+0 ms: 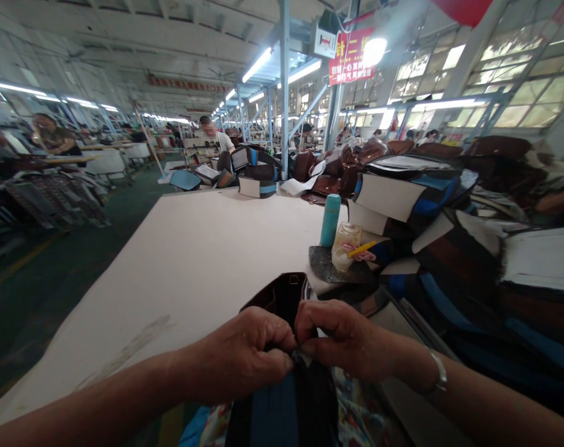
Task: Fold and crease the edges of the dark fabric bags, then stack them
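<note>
A dark bag with a blue panel (pixel 275 410) stands at the near edge of the table, against my lap. Its open top shows a dark brown inside and a small metal buckle (pixel 293 280). My left hand (pixel 254 347) pinches the bag's near edge between thumb and fingers. Right beside it, my right hand (pixel 335 335) pinches the same edge, with a bracelet on its wrist. The two sets of fingertips almost meet. A small greyish bit of material shows just under them; what it is, I cannot make out.
A wide white table (pixel 183 248) stretches ahead. To the right stand a teal bottle (pixel 331 220) and a glue jar (pixel 347 245) with a yellow-handled tool (pixel 362 249). Bags (pixel 463 298) are piled along the right side and at the far end. Co-workers (pixel 219 133) are in the background.
</note>
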Demonstrator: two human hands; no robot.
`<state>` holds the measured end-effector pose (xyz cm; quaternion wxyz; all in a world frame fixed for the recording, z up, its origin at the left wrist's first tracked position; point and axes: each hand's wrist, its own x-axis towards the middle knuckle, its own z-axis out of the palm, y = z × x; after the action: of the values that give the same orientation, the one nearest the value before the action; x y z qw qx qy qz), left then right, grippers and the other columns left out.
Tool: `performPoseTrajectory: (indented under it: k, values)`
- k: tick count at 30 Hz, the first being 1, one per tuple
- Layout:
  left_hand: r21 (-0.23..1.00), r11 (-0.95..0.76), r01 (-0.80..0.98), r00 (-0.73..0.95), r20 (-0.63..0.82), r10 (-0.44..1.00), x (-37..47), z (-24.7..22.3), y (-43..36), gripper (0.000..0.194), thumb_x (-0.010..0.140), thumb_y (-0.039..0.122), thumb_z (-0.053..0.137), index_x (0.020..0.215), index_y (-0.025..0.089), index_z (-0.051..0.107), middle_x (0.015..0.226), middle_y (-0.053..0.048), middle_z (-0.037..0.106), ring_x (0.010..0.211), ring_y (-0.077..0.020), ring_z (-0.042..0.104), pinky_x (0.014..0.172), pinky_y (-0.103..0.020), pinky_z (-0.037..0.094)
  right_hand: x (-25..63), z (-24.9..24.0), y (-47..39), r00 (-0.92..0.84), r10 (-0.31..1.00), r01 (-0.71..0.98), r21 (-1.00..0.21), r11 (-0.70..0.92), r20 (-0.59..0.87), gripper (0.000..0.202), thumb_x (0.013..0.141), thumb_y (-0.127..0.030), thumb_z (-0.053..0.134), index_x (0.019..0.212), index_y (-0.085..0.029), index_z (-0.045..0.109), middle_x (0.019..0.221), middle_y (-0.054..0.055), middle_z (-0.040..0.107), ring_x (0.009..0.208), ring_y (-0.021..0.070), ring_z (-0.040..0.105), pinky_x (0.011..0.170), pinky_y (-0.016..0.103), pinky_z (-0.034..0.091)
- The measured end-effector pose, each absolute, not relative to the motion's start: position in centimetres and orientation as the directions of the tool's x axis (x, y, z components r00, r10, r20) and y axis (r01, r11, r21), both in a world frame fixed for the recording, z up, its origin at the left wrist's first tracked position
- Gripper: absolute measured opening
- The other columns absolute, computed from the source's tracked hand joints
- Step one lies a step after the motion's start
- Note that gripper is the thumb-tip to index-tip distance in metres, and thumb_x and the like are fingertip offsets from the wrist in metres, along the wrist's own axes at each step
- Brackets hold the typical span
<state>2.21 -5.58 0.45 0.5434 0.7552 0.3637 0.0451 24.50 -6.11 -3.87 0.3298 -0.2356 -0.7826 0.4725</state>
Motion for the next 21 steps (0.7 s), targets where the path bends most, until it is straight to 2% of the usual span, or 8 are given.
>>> performPoseTrajectory:
  k: [2,4,6,9,12,16,21]
  values:
    - [0.856,-0.145,0.496,0.739,-0.329,0.588,2.3,0.6,-5.7,0.007,0.076,0.016,0.049,0.072,0.016,0.054,0.061,0.006,0.037,0.055,-0.008,0.03,0.047,-0.024,0.023,24.6,-3.5,-6.4,-0.679,0.688,0.072,-0.909,0.41,0.256,0.014,0.088,-0.029,0.059,0.087,-0.015,0.059,0.083,0.001,0.055,0.074,0.0137,0.048,0.067,0.027,0.039]
    - [0.856,-0.162,0.491,0.746,-0.317,0.586,2.6,0.8,-5.7,0.008,0.075,0.014,0.047,0.071,0.016,0.053,0.062,0.006,0.038,0.056,-0.008,0.031,0.047,-0.024,0.024,24.3,-3.0,-6.9,-0.65,0.725,0.122,-0.91,0.396,0.229,0.02,0.084,-0.035,0.064,0.084,-0.016,0.057,0.081,0.0,0.055,0.072,0.0137,0.047,0.066,0.027,0.038]
    - [0.847,-0.198,0.494,0.748,-0.298,0.593,2.8,0.9,-5.8,0.008,0.072,0.011,0.045,0.068,0.016,0.051,0.062,0.006,0.037,0.058,-0.0079,0.032,0.049,-0.023,0.024,23.8,-2.6,-7.3,-0.596,0.773,0.193,-0.896,0.401,0.218,0.018,0.074,-0.025,0.069,0.078,-0.016,0.054,0.074,-0.002,0.053,0.067,0.0123,0.044,0.062,0.026,0.036]
    - [0.822,-0.244,0.514,0.741,-0.283,0.608,3.1,1.1,-5.7,0.009,0.07,0.009,0.045,0.063,0.016,0.045,0.061,0.006,0.034,0.058,-0.0076,0.031,0.049,-0.023,0.024,23.2,-2.5,-7.5,-0.536,0.814,0.267,-0.87,0.415,0.223,0.016,0.062,-0.008,0.062,0.07,-0.016,0.051,0.066,-0.004,0.051,0.061,0.0103,0.042,0.056,0.023,0.033]
    - [0.82,-0.258,0.51,0.745,-0.271,0.61,3.1,1.0,-5.7,0.011,0.07,0.009,0.044,0.063,0.016,0.042,0.061,0.006,0.033,0.058,-0.0075,0.031,0.049,-0.023,0.024,23.4,-2.8,-7.1,-0.571,0.794,0.21,-0.898,0.387,0.209,0.01,0.066,-0.008,0.061,0.07,-0.015,0.056,0.067,-0.003,0.054,0.062,0.0108,0.045,0.058,0.023,0.035]
    - [0.824,-0.23,0.517,0.728,-0.283,0.624,3.0,0.8,-5.9,0.009,0.071,0.011,0.046,0.064,0.017,0.046,0.059,0.006,0.035,0.056,-0.0079,0.031,0.047,-0.024,0.023,24.0,-3.2,-6.4,-0.645,0.746,0.118,-0.944,0.308,0.163,0.003,0.076,-0.016,0.064,0.077,-0.014,0.061,0.074,0.0,0.057,0.067,0.0122,0.048,0.063,0.025,0.039]
    - [0.81,-0.229,0.54,0.697,-0.279,0.66,3.2,0.7,-6.0,0.019,0.077,0.02,0.053,0.061,0.016,0.043,0.059,0.006,0.034,0.057,-0.008,0.031,0.048,-0.024,0.024,23.5,-3.2,-6.7,-0.586,0.767,0.176,-0.884,0.434,0.26,0.013,0.066,-0.005,0.056,0.073,-0.016,0.056,0.071,-0.002,0.055,0.064,0.0108,0.047,0.06,0.023,0.036]
